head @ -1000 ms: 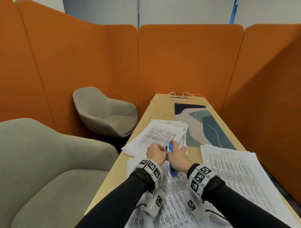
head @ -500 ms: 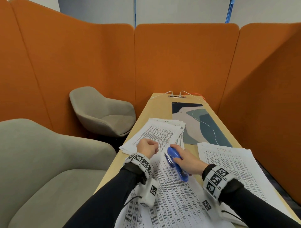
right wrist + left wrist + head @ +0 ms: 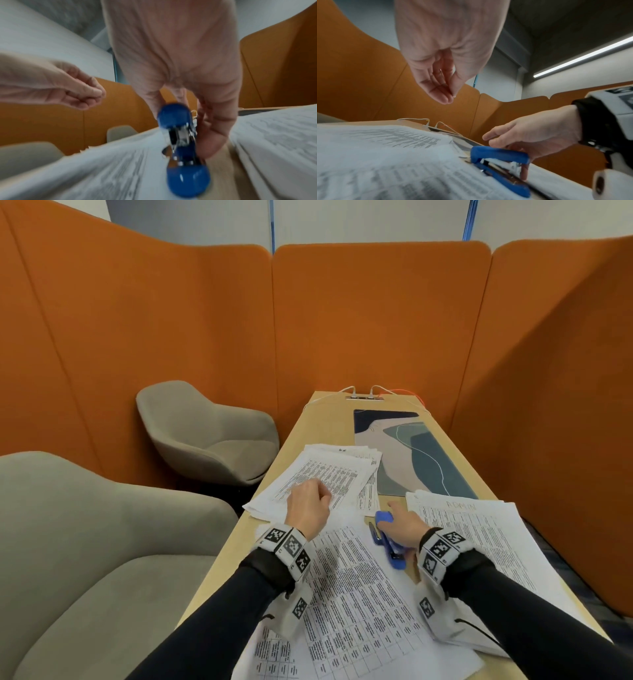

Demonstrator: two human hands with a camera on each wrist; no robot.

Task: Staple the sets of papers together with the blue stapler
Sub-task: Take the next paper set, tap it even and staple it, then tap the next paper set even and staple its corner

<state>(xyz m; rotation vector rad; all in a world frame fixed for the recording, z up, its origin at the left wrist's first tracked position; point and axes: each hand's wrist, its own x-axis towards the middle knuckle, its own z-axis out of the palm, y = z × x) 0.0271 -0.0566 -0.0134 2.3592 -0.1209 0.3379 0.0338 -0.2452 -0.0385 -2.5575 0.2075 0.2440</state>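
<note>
Nearest on the desk (image 3: 329,419), 1 set of papers (image 3: 356,594) lies under the blue stapler (image 3: 388,537) grasped by the right hand (image 3: 404,527), the left hand (image 3: 308,503) loosely curled and empty above, with 2 more stacks beyond, seemingly leaving stapling unfinished.

black long sleeves (image 3: 219,607) cover both arms, each wrist wearing a white band (image 3: 289,546) printed with black-and-white square marker codes.
</note>
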